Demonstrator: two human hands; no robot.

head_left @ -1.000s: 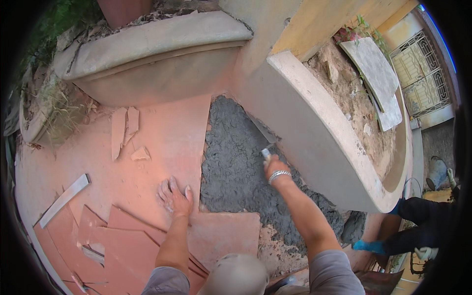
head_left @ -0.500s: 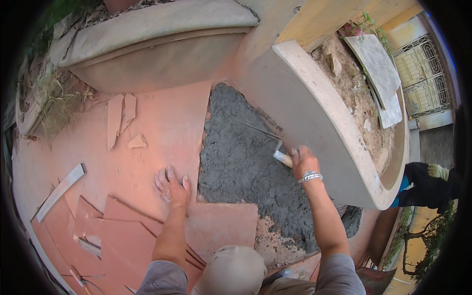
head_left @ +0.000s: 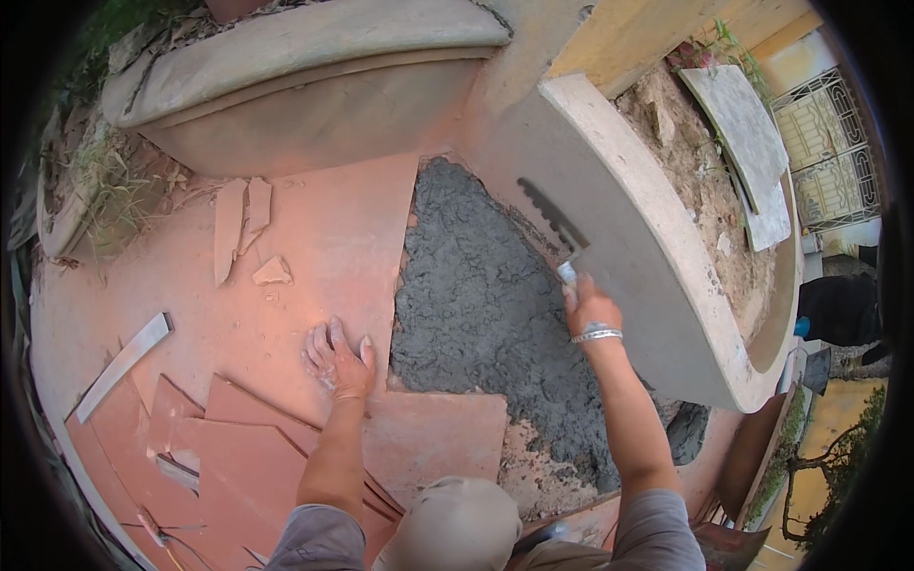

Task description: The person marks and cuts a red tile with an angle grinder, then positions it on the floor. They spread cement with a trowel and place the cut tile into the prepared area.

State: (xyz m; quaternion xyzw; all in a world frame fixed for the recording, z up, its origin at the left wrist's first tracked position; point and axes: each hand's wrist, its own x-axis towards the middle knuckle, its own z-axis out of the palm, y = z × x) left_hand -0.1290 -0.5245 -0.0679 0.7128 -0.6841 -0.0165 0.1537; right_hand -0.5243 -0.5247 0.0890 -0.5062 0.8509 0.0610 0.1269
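My right hand is closed around the pale handle of a trowel. Its blade is up against the side of the curved planter wall, where a dark, ragged-edged strip shows; I cannot tell blade from wet mortar there. Below it spreads a rough bed of wet grey mortar, bounded on the left by the edge of the reddish floor tiles. Fingers spread, my left hand rests on the tiles just left of that edge, dusty and holding nothing.
Broken tile pieces lie at the left. Nearer are stacked cut tiles and a pale strip. Grey slabs rest on the soil in the right planter. Another person in dark clothing is at the far right.
My right hand has brought the trowel from over the mortar to the planter wall, turning its blade. A dark strip now shows on the wall. My left hand stays on the tiles.
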